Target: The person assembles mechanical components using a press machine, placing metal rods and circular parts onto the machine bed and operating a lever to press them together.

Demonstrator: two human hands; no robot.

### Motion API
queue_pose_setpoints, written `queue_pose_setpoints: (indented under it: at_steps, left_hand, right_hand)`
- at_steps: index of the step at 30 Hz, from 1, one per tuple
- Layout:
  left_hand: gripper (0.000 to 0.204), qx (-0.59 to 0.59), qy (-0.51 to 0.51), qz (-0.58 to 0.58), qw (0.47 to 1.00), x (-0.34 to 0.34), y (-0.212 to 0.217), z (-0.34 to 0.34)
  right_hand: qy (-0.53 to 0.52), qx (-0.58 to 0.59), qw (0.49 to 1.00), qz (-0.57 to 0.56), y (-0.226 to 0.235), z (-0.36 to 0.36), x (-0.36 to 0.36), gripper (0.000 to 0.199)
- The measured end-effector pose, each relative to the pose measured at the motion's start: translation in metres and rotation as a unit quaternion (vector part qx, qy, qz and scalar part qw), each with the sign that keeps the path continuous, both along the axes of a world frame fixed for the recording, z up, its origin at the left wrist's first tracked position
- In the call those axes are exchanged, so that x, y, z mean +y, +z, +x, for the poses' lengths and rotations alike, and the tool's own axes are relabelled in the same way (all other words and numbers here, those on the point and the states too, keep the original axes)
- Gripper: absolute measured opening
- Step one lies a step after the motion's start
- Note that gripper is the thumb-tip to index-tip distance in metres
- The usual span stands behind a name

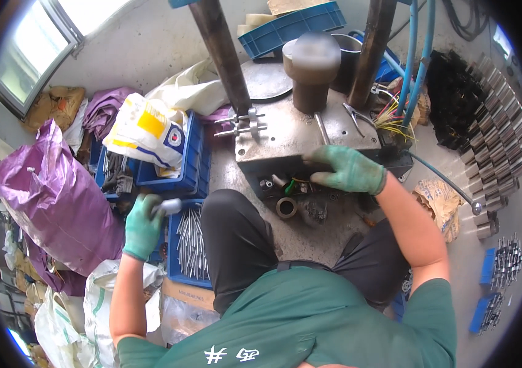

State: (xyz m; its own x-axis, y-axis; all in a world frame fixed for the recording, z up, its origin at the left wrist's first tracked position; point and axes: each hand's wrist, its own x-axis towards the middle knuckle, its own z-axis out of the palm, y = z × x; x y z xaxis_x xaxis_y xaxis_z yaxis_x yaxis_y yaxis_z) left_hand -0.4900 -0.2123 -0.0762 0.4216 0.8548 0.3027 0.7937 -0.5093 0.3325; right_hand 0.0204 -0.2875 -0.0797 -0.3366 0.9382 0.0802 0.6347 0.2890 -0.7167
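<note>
My left hand (142, 228), in a green glove, is closed round a short, pale, rounded piece (171, 206), blurred at its tip. It hovers at the far left corner of a blue bin (177, 268) full of thin metal rods (192, 244). My right hand (352, 172), also gloved, reaches to the front edge of a steel press table (276, 146). Its thumb and fingers are apart, partly blurred, and I see nothing in them. A thick round ram (311, 67) stands over the table. On the tabletop lie a metal rod (322, 129) and several pins in a block (250, 124).
Blue crates (195, 161) and a purple sack (58, 196) crowd the left. Small parts and a metal ring (286, 208) sit beneath the table's front. To the right are a lever with a ball end (476, 208), stacked metal cylinders (495, 144) and blue hoses (423, 55).
</note>
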Motion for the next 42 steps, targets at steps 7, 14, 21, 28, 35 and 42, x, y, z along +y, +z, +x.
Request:
queue_pose_setpoints:
  at_steps: [7, 14, 21, 28, 35, 42]
  left_hand:
    - [0.011, -0.157, -0.253, -0.029, 0.954, 0.023, 0.023, 0.29]
    - [0.041, -0.465, -0.314, -0.373, 0.739, 0.042, -0.031, 0.366]
    - [0.028, -0.465, -0.26, -0.32, 0.783, 0.059, -0.046, 0.383]
    - [0.029, -0.441, -0.245, -0.378, 0.776, 0.076, -0.061, 0.385]
    - [0.037, -0.539, -0.078, -0.571, 0.614, 0.074, -0.057, 0.381]
    - [0.04, -0.561, -0.041, -0.622, 0.545, 0.074, -0.059, 0.374]
  right_hand:
    - [-0.082, 0.284, 0.953, -0.064, -0.026, -0.052, 0.013, 0.057]
    - [-0.116, 0.463, 0.835, -0.272, -0.047, -0.002, 0.008, 0.028]
    - [-0.149, 0.748, 0.58, -0.287, -0.071, 0.0, 0.008, 0.033]
    - [-0.344, 0.755, 0.548, -0.104, -0.093, 0.061, 0.046, 0.02]
    - [-0.461, 0.185, 0.846, 0.191, -0.058, 0.111, 0.094, 0.045]
    - [-0.44, -0.056, 0.892, 0.091, -0.087, 0.111, 0.112, 0.064]
